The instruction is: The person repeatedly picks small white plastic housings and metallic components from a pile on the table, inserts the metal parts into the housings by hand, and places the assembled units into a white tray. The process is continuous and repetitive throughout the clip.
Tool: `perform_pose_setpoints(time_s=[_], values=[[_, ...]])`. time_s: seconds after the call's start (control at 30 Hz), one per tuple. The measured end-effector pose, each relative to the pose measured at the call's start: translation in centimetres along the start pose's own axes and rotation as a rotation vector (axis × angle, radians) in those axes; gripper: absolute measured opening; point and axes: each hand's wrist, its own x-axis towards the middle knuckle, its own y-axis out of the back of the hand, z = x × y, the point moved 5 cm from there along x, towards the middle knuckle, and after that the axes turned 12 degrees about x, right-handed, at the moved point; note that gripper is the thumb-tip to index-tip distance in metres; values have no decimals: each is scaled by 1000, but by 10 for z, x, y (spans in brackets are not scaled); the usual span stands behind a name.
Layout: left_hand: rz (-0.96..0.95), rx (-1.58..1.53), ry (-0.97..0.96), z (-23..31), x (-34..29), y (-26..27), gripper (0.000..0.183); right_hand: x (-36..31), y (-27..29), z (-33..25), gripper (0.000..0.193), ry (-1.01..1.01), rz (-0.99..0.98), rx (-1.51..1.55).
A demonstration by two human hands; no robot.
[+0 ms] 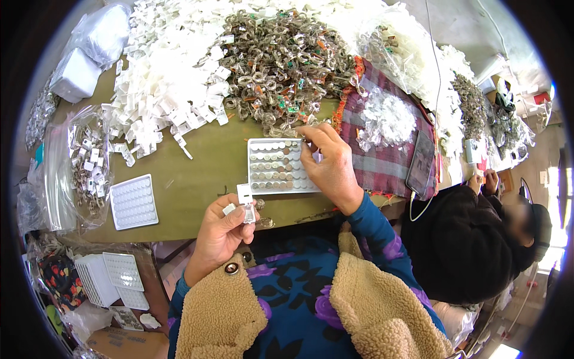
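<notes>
My left hand (216, 234) is closed around a small white plastic casing (244, 194) with a transparent piece at its lower end. A second small white part (229, 209) sits between the fingers of the same hand. To the right, my right hand (333, 169) reaches over a white tray (250, 166), its thumb and index finger bent toward each other at the upper right part. Its fingertips hide whatever may be between them. Rows of small round silver discs, like button cells (274, 157), fill the visible pockets; my hand covers the right side of the tray.
Behind the tray lie heaps of white plastic casings (161, 78) and coiled transparent straps (281, 66). A plaid cloth (382, 167) at right bears transparent pieces (387, 118) and a phone (421, 161) with a cable. Another white tray (134, 202) lies left. A person in black (472, 245) sits at right.
</notes>
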Motion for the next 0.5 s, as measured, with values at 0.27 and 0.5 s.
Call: perform_pose_setpoints(time_s=[0.27, 0.5], values=[[2, 19, -26, -2, 4, 2, 16, 11, -8, -5, 22, 131, -103, -111], [0, 56, -59, -2, 3, 1, 26, 6, -18, -3, 29, 148, -259, -285]])
